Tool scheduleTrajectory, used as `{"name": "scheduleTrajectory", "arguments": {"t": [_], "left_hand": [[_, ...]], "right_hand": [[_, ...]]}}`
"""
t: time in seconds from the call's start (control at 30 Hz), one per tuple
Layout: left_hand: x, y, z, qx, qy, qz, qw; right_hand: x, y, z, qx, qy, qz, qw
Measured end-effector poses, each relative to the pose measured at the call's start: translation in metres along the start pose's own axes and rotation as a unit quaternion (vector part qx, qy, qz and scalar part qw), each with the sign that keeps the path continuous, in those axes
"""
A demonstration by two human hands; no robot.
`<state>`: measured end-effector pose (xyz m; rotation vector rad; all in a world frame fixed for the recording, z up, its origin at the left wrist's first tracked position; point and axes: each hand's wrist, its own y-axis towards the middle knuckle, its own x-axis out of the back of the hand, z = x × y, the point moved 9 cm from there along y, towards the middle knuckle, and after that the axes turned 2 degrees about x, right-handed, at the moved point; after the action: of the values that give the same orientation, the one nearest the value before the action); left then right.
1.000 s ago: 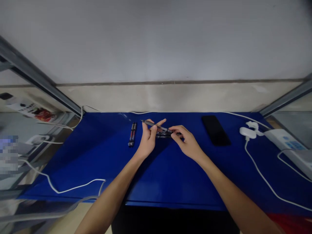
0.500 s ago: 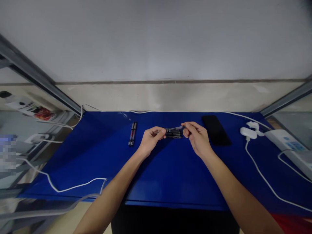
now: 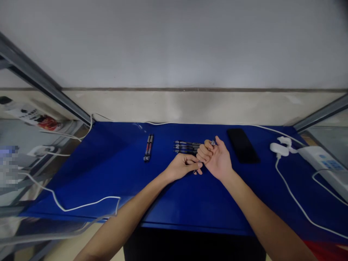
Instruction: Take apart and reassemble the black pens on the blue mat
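My right hand (image 3: pixel 219 159) is turned palm up, its fingers curled round a slim pen. The shiny clear end of this pen (image 3: pixel 213 143) shows between thumb and forefinger; most of its length is hidden. My left hand (image 3: pixel 185 166), closed in a pinch, meets the right one at the pen's lower end, where a small dark tip peeks out. Just behind the hands several dark pens (image 3: pixel 186 146) lie side by side, pointing left and right, their right ends partly covered by my right fingers. Farther left, two pens (image 3: pixel 148 148) with red marks lie together.
A black phone (image 3: pixel 243 145) lies right of my hands. Beyond it are a white earphone case (image 3: pixel 279 149) on a cable and a white power strip (image 3: pixel 322 163). A white cable (image 3: pixel 87 207) crosses the left front edge. A bottle (image 3: pixel 32 116) lies tilted at far left.
My hands have come together and lower, off the row of pens, which shows more now. The right hand has rolled palm up with the pen, and the left hand has moved right.
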<state>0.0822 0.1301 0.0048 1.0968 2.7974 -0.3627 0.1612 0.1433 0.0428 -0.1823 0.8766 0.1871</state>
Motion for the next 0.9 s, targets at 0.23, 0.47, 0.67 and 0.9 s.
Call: {"name": "scheduleTrajectory", "arguments": {"t": [0.23, 0.47, 0.67, 0.9], "left_hand": [[0.002, 0.001, -0.006, -0.009, 0.004, 0.005, 1.000], [0.000, 0.000, -0.012, -0.038, 0.023, 0.037, 0.998], [0.000, 0.000, -0.010, -0.036, 0.016, 0.043, 0.998], [0.000, 0.000, -0.009, -0.035, 0.006, 0.039, 0.999]], "right_hand": [[0.003, 0.002, 0.007, 0.018, 0.062, 0.002, 0.998], [0.003, 0.001, 0.010, 0.020, 0.056, -0.002, 0.998], [0.004, 0.001, 0.009, 0.018, 0.055, 0.000, 0.998], [0.001, 0.001, 0.009, 0.015, 0.048, 0.001, 0.999]]}}
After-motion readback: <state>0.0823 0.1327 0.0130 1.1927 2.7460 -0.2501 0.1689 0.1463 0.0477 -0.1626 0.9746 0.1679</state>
